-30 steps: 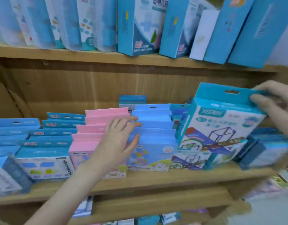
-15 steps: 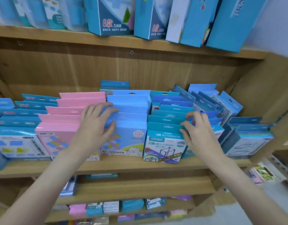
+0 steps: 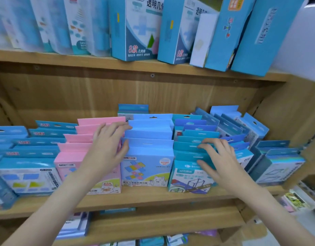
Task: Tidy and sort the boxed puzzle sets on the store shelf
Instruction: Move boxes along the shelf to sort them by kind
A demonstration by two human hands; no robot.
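Note:
Rows of boxed puzzle sets stand on the middle wooden shelf (image 3: 153,198). My left hand (image 3: 107,150) lies flat with fingers spread on the pink boxes (image 3: 71,157), its fingertips reaching the tops of the light blue boxes (image 3: 148,150). My right hand (image 3: 218,157) rests with fingers spread on the front teal box (image 3: 187,176) of the row printed with a cube frame. Neither hand grips a box.
More blue boxes (image 3: 25,167) fill the shelf's left end, and leaning blue boxes (image 3: 277,164) stand at the right by the shelf's side wall (image 3: 295,110). Tall blue boxes (image 3: 137,29) line the shelf above. Small packs sit on lower shelves.
One second ago my right hand held a teal cube-frame box up at the right. That box now stands at the front of its row, and my right hand rests on it.

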